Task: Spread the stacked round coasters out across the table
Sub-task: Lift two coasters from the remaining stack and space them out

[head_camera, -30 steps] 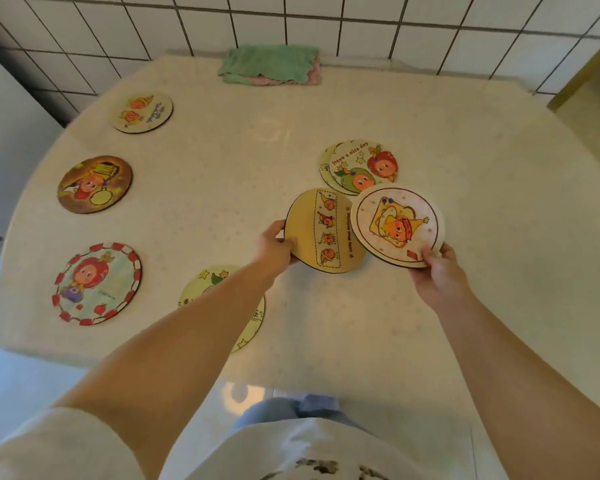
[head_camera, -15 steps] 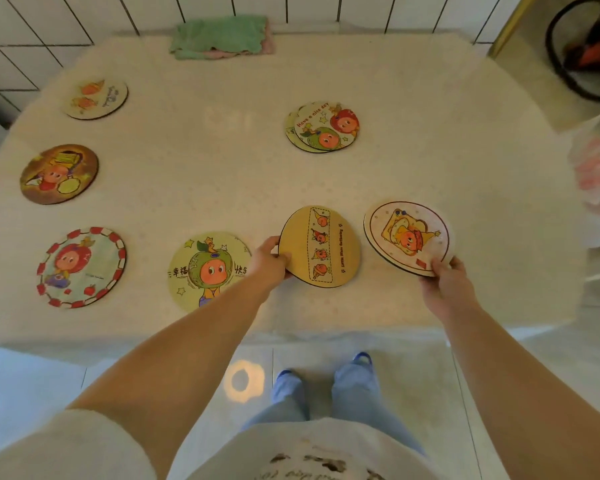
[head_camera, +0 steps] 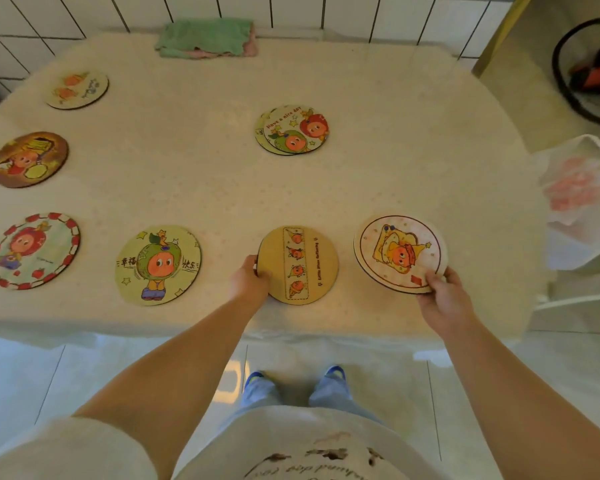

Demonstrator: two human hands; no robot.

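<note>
Hands grip one coaster each: left hand point(head_camera: 248, 280) pinches the tan coaster point(head_camera: 298, 265), its picture strip running away from the person; right hand point(head_camera: 442, 295) holds the white coaster point(head_camera: 400, 252).

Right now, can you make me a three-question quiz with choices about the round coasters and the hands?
1. Where is the green cloth?
A. far table edge
B. floor
C. under a coaster

2. How many coasters lie alone, untouched?
A. two
B. four
C. seven

3. What is the right hand doing?
A. resting empty
B. holding the white coaster
C. pointing

Answers: 1 A, it lies by the tiled wall. 2 B, four sit singly to the left. 3 B, its grip pinches the coaster's near rim.
</note>
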